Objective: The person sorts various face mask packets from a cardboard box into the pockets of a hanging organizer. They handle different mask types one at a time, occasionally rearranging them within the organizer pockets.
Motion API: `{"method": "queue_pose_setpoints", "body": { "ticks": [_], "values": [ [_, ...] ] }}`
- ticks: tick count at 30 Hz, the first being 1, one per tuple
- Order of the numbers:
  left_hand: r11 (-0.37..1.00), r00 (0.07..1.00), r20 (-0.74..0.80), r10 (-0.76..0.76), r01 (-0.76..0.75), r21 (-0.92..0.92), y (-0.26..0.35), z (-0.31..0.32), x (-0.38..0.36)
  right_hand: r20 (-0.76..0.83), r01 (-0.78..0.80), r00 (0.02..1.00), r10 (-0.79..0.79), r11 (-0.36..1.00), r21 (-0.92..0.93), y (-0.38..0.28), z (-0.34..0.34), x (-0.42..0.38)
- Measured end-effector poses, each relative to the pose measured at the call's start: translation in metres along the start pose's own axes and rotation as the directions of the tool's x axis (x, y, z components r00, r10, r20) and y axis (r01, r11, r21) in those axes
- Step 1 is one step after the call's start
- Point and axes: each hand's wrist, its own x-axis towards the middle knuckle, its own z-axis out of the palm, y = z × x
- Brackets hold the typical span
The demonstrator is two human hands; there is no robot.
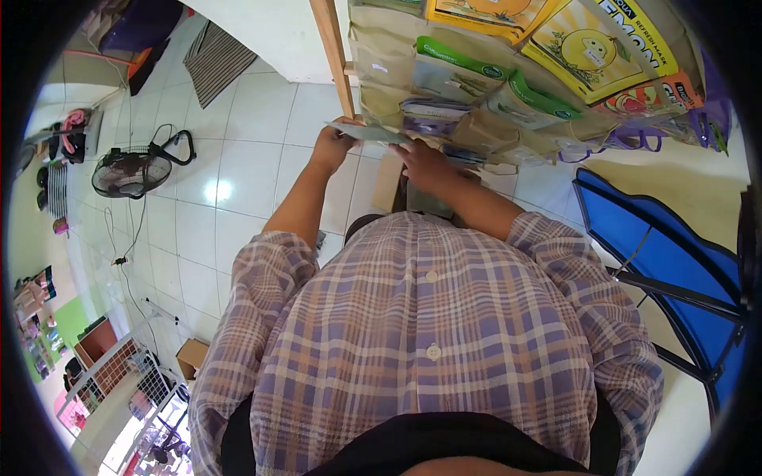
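Note:
A thin, flat, pale grey-green packet [369, 132] is stretched between my two hands in front of the hanging pockets. Its left end is pinched in my left hand [333, 147], near the foot of a wooden post [336, 63]. My right hand [429, 165] has its fingers closed on the right end. Beige fabric pockets [378, 49] beside them carry face mask packets, among them a green cucumber one [460, 70] and a yellow lemon one [597, 49]. Below my right hand is an open cardboard box [387, 184], its contents partly hidden by my arm.
To the right leans a blue folding panel on black metal legs [659, 238]. A black fan [131, 171] with trailing cords lies on the white tiled floor [246, 166] at left. Farther off are a striped mat [216, 62] and a white wire rack [119, 373].

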Motion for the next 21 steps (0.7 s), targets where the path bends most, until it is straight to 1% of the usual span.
{"method": "queue_pose_setpoints", "body": {
  "ticks": [2,3,5,6,7,9,10,11,12,13,14,15,17,18,19,20,21],
  "values": [
    [0.983,1.0,-0.019,-0.023,0.02,-0.184,-0.01,0.012,0.006,0.098,-0.005,0.995,0.0,0.999,0.054,-0.006,-0.001,0.0],
    [0.984,0.999,-0.014,-0.04,0.037,-0.176,-0.015,0.01,0.008,0.104,-0.014,0.995,0.006,0.997,0.07,-0.01,0.001,-0.002],
    [0.987,0.995,-0.077,-0.058,0.069,0.146,-0.021,0.007,0.013,0.077,-0.02,0.997,0.017,0.999,0.045,-0.014,-0.002,-0.003],
    [0.975,0.99,-0.139,-0.023,0.053,0.217,-0.017,0.005,0.013,0.077,-0.024,0.997,0.02,0.999,0.046,-0.013,-0.001,-0.004],
    [0.974,0.99,-0.137,-0.026,0.056,0.22,-0.013,0.006,0.013,0.059,-0.031,0.998,0.028,0.998,0.059,-0.011,0.0,-0.004],
    [0.913,0.975,-0.201,0.095,-0.005,0.407,-0.003,0.009,0.011,0.044,-0.039,0.998,0.036,0.996,0.076,-0.009,0.006,-0.003],
    [0.912,0.975,-0.2,0.092,-0.002,0.41,0.0,0.009,0.011,-0.017,-0.045,0.999,0.048,0.99,0.137,-0.007,0.014,-0.001],
    [0.867,0.975,-0.185,0.121,-0.013,0.499,0.006,0.008,0.014,-0.079,-0.047,0.995,0.064,0.98,0.196,-0.004,0.019,0.002],
    [0.813,0.975,-0.167,0.149,-0.024,0.582,0.005,0.008,0.017,-0.079,-0.05,0.995,0.066,0.979,0.197,-0.004,0.017,0.005],
    [0.812,0.975,-0.165,0.146,-0.023,0.583,0.002,0.007,0.019,-0.032,-0.137,0.988,0.153,0.946,0.294,-0.006,0.016,0.009],
    [0.787,0.969,-0.154,0.191,-0.058,0.614,0.006,0.008,0.018,0.026,-0.228,0.971,0.236,0.896,0.382,-0.009,0.008,0.008],
    [0.759,0.961,-0.144,0.238,-0.091,0.645,0.004,0.007,0.019,0.028,-0.229,0.971,0.237,0.894,0.385,-0.013,0.001,0.01],
    [0.731,0.956,-0.161,0.244,-0.073,0.679,0.005,0.008,0.016,0.145,-0.391,0.919,0.367,0.793,0.468,-0.02,-0.011,0.012],
    [0.704,0.95,-0.177,0.256,-0.058,0.708,0.004,0.008,0.016,0.146,-0.391,0.919,0.367,0.792,0.469,-0.019,-0.004,0.013],
    [0.704,0.951,-0.176,0.255,-0.058,0.708,0.003,0.008,0.016,0.071,-0.354,0.925,0.374,0.778,0.519,-0.019,0.004,0.013],
    [0.662,0.941,-0.164,0.295,-0.077,0.745,0.002,0.008,0.015,-0.005,-0.312,0.924,0.381,0.764,0.565,-0.017,0.011,0.013],
    [0.618,0.93,-0.152,0.335,-0.095,0.781,-0.002,0.007,0.015,-0.004,-0.313,0.924,0.382,0.763,0.565,-0.015,0.012,0.014]
  ]
}}
